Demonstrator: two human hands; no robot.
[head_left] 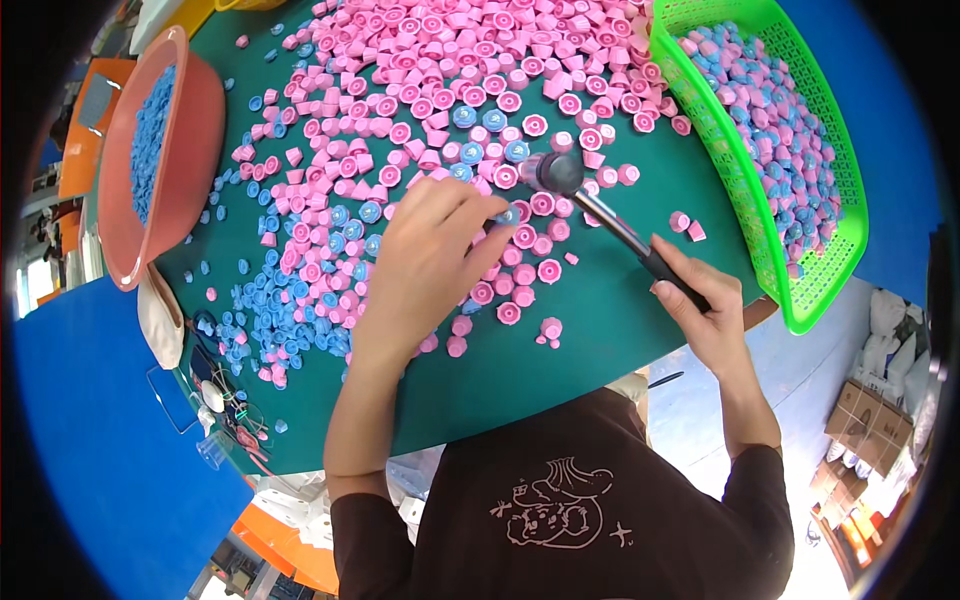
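Note:
In my right hand is a hammer, gripped by its black handle. Its dark round head hangs over the pink cups, up and left of that hand. My left hand reaches over the pieces, thumb and forefinger closed on a small blue cap. Around it lie small fluted pink cups, some upright and some tipped. Several cups near the hammer head carry blue caps on top. Loose blue caps are spread left of my left wrist.
A green table bears everything. At the left stands an orange-pink basin of blue pieces; at the right, a bright green basket of joined pink-and-blue pieces. A big heap of pink cups covers the far side. Cords and small items lie at the left edge.

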